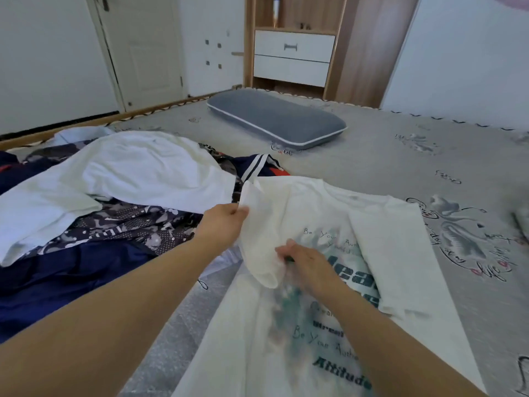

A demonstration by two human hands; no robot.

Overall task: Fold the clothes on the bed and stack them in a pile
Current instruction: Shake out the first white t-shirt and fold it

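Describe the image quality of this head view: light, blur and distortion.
Head view: soft, even light, no glare, only faint shadows; wide-angle bending curves the door and bed edge; motion blur smears the right hand and the printed white T-shirt near it; the left hand and grey pillow look sharper.

White printed T-shirt (329, 282) spread flat, left sleeve lifted.

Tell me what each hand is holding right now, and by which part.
Both grip the white printed T-shirt: the left hand pinches the edge of its left sleeve; the right hand grips that sleeve's lower fold.
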